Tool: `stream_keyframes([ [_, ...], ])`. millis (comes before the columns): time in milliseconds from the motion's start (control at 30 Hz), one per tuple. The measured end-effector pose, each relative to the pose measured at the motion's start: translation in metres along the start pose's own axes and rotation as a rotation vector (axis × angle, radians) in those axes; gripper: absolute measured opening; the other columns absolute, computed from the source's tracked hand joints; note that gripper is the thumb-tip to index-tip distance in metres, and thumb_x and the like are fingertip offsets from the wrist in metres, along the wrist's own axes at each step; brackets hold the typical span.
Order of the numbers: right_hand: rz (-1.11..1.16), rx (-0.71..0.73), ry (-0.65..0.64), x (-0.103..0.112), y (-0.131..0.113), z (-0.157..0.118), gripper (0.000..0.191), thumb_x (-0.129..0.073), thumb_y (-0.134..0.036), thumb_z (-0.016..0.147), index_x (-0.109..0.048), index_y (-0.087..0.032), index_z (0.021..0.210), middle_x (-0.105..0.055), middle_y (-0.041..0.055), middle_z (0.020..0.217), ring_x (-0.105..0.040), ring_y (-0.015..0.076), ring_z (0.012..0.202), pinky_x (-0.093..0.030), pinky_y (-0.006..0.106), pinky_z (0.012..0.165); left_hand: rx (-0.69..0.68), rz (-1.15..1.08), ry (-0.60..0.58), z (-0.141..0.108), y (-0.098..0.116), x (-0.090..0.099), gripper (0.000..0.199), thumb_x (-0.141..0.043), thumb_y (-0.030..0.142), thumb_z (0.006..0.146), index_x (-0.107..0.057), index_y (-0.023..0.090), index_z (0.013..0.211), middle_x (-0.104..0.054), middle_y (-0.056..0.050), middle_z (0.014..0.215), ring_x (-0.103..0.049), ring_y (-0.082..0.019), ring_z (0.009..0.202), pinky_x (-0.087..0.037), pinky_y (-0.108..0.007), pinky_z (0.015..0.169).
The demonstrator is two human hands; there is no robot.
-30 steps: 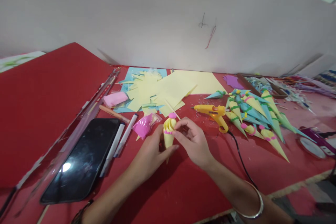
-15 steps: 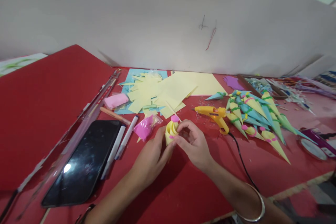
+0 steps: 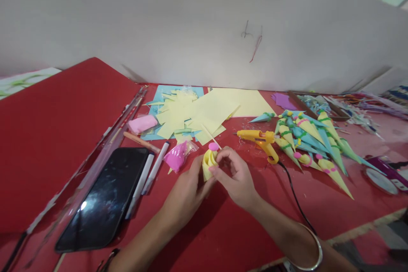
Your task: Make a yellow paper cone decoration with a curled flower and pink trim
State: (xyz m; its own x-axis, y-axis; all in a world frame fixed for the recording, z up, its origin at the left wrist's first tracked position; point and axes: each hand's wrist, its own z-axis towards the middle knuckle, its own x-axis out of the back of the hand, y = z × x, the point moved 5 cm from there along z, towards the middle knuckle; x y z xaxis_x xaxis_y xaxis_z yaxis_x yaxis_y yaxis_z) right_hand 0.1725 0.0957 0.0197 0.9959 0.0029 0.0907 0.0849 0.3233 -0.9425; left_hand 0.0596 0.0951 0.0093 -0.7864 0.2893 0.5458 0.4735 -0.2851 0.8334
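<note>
A yellow paper cone (image 3: 208, 166) with curled, layered folds and a pink disc (image 3: 213, 147) at its top is between my hands above the red table. My left hand (image 3: 188, 191) wraps round the cone from the left, hiding its lower part. From the right, my right hand (image 3: 235, 176) pinches at the cone's side with thumb and forefinger. Its fingertips partly hide what they hold. A thin pale stick (image 3: 210, 135) lies just beyond the cone. The pink clay in a clear bag (image 3: 177, 156) is left of the cone.
A yellow glue gun (image 3: 259, 138) with a black cord lies right of my hands, beside piled decorated cones (image 3: 307, 136). Yellow paper sheets (image 3: 251, 101) lie at the back. To the left are a black phone (image 3: 105, 199), white markers (image 3: 156, 168) and a pink packet (image 3: 143, 124).
The cone has turned slightly in my hands, so its folds show differently and the lower pink dots are no longer plainly seen. The view has shifted a little.
</note>
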Motion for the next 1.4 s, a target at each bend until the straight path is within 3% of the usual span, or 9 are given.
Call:
stream_keyframes([
  [300, 0.038, -0.005, -0.007, -0.002, 0.000, 0.001, 0.007, -0.056, -0.019, 0.073, -0.049, -0.021, 0.076, -0.047, -0.0020, 0.071, -0.047, 0.0112, 0.062, -0.042, 0.024, 0.058, 0.012, -0.024, 0.008, 0.000, 0.001, 0.002, 0.025, -0.045, 0.026, 0.083, -0.042, 0.019, 0.107, -0.059, 0.001, 0.075, -0.054, -0.013, 0.059, -0.041, -0.022, 0.053],
  [533, -0.066, 0.024, -0.058, 0.003, -0.001, 0.006, 0.009, -0.051, -0.015, 0.075, -0.057, -0.020, 0.078, -0.054, 0.0010, 0.075, -0.053, 0.0143, 0.073, -0.044, 0.026, 0.065, 0.033, -0.028, 0.009, 0.003, -0.003, 0.005, 0.017, -0.042, 0.030, 0.084, -0.049, 0.018, 0.093, -0.058, 0.002, 0.067, -0.053, -0.013, 0.057, -0.040, -0.023, 0.053],
  [700, 0.001, -0.079, -0.062, 0.004, 0.005, 0.009, 0.007, -0.050, -0.018, 0.076, -0.056, -0.019, 0.074, -0.052, 0.0000, 0.074, -0.052, 0.0131, 0.072, -0.043, 0.024, 0.064, 0.027, 0.067, -0.005, 0.004, -0.005, 0.010, 0.028, -0.041, 0.033, 0.084, -0.046, 0.018, 0.107, -0.061, 0.000, 0.074, -0.055, -0.015, 0.059, -0.042, -0.025, 0.055],
  [933, 0.018, -0.301, -0.007, 0.007, 0.024, 0.010, 0.009, -0.050, -0.024, 0.076, -0.057, -0.018, 0.075, -0.051, -0.0011, 0.072, -0.050, 0.0112, 0.063, -0.040, 0.023, 0.061, -0.116, 0.401, 0.256, 0.008, -0.007, 0.039, 0.031, -0.041, 0.031, 0.083, -0.044, 0.018, 0.111, -0.054, -0.008, 0.101, -0.053, -0.022, 0.092, -0.043, -0.037, 0.080],
  [1033, -0.053, -0.309, -0.050, 0.006, 0.029, 0.010, 0.016, -0.048, -0.025, 0.078, -0.062, -0.018, 0.075, -0.051, -0.0002, 0.073, -0.049, 0.0105, 0.060, -0.039, 0.023, 0.059, -0.142, 0.640, 0.336, 0.012, -0.015, 0.040, 0.033, -0.047, 0.028, 0.080, -0.046, 0.015, 0.111, -0.052, -0.011, 0.107, -0.048, -0.027, 0.102, -0.040, -0.041, 0.088],
  [1133, -0.129, -0.287, -0.081, 0.006, 0.029, 0.009, 0.019, -0.047, -0.023, 0.079, -0.065, -0.018, 0.075, -0.052, 0.0009, 0.074, -0.048, 0.0108, 0.060, -0.039, 0.024, 0.059, -0.152, 0.815, 0.343, 0.013, -0.024, 0.035, 0.039, -0.051, 0.027, 0.078, -0.045, 0.012, 0.113, -0.053, -0.015, 0.112, -0.048, -0.031, 0.105, -0.040, -0.043, 0.087],
  [1267, -0.151, -0.272, -0.035, 0.008, 0.024, 0.009, 0.018, -0.047, -0.023, 0.078, -0.063, -0.017, 0.073, -0.051, 0.0000, 0.069, -0.048, 0.0109, 0.058, -0.038, 0.023, 0.055, -0.071, 0.865, 0.320, 0.014, -0.032, 0.035, 0.043, -0.048, 0.027, 0.080, -0.040, 0.010, 0.119, -0.055, -0.017, 0.112, -0.052, -0.032, 0.102, -0.045, -0.043, 0.079],
  [1400, -0.142, -0.203, 0.033, 0.010, 0.016, 0.008, 0.014, -0.047, -0.022, 0.079, -0.060, -0.018, 0.075, -0.051, -0.0002, 0.069, -0.048, 0.0107, 0.058, -0.039, 0.022, 0.053, 0.004, 0.724, 0.340, 0.015, -0.030, 0.043, 0.041, -0.041, 0.024, 0.083, -0.037, 0.010, 0.121, -0.057, -0.016, 0.109, -0.054, -0.029, 0.099, -0.045, -0.043, 0.079],
])
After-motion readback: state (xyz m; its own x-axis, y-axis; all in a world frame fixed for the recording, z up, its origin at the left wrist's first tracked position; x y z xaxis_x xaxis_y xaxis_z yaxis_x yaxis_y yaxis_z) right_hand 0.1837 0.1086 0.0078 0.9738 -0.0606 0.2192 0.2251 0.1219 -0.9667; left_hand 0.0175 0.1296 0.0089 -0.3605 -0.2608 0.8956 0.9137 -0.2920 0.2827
